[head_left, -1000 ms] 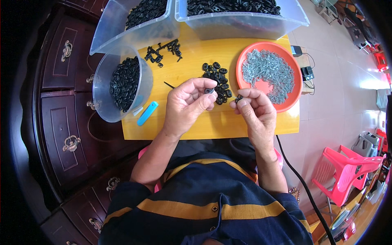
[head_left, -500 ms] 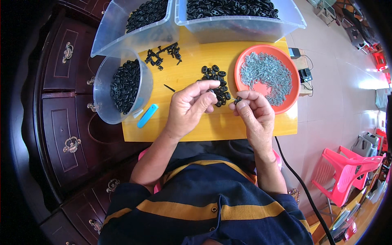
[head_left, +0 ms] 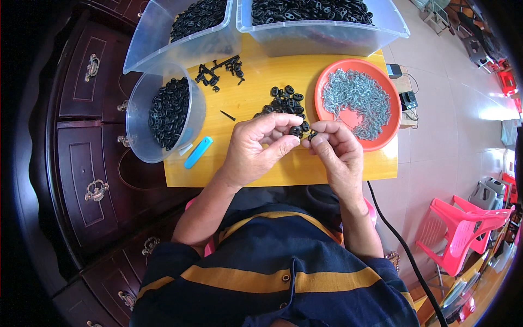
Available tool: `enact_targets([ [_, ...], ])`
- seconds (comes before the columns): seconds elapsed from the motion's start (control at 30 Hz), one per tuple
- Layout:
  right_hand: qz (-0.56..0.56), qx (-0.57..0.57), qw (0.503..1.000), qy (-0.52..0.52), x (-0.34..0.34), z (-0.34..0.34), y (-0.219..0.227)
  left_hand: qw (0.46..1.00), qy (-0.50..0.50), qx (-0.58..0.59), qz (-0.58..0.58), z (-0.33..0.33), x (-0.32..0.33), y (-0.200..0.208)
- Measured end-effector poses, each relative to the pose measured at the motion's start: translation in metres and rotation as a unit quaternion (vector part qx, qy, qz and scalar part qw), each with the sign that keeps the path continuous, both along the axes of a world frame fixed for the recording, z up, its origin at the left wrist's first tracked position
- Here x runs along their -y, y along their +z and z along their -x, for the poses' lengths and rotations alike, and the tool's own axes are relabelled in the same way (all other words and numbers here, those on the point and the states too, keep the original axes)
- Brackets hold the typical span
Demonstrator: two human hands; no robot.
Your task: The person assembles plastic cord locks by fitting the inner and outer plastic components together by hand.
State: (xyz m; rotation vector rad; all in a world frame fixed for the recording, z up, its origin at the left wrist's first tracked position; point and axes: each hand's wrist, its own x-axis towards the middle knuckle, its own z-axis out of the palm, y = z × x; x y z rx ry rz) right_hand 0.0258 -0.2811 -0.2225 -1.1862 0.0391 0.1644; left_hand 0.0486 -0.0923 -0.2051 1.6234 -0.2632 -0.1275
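Presently, the left hand (head_left: pixel 253 147) pinches 1 black oval piece (head_left: pixel 295 131) between the tips of thumb and forefinger. The right hand (head_left: pixel 340 150) pinches 1 dark fitting (head_left: pixel 312 134), mostly covered by its thumb and forefinger, its other fingers curled inward. Both held items sit just beside each other above the table (head_left: pixel 272 177); whether they touch cannot be told. Directly beyond the fingertips lies a loose pile (head_left: pixel 286 101) of black oval parts, partly hidden by the left hand.

On the right, an orange-red dish (head_left: pixel 351 117) stands near the right hand, its rim close to the table's right edge; silvery pins (head_left: pixel 359 98) heap inside, away from its near-left floor. Between both wrists, a strip of yellow tabletop runs to the near edge. More surface separates the left hand from a blue tool (head_left: pixel 199 152), lying slantwise beside a round tub (head_left: pixel 196 114) of black parts. The tub overlaps the left edge in this view.

Farther off lie a thin black stick (head_left: pixel 227 115) and a cluster of black scraps (head_left: pixel 220 71). At the far edge, 2 translucent bins (head_left: pixel 327 43), both holding black parts, bound the working area.
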Motion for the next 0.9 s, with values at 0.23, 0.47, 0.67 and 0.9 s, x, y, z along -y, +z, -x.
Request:
enact_targets([
  [0.23, -0.006, -0.001, 1.0, 0.008, -0.0008, 0.0008, 0.0001, 1.0, -0.004, 0.028, -0.009, -0.0015, 0.002, 0.0012],
  [0.47, -0.002, 0.007, 1.0, 0.014, -0.0012, 0.0013, 0.0016, 0.999, -0.032, 0.025, -0.033, -0.0008, -0.0001, 0.0004],
  [0.67, -0.004, 0.006, 1.0, 0.012, -0.0008, 0.001, 0.0026, 0.997, -0.028, 0.047, -0.06, -0.0016, 0.0016, 0.0047],
  [0.9, 0.013, 0.003, 1.0, 0.015, -0.0008, 0.0005, 0.0003, 0.995, -0.026, 0.061, -0.068, -0.0044, 0.0022, 0.0041],
])
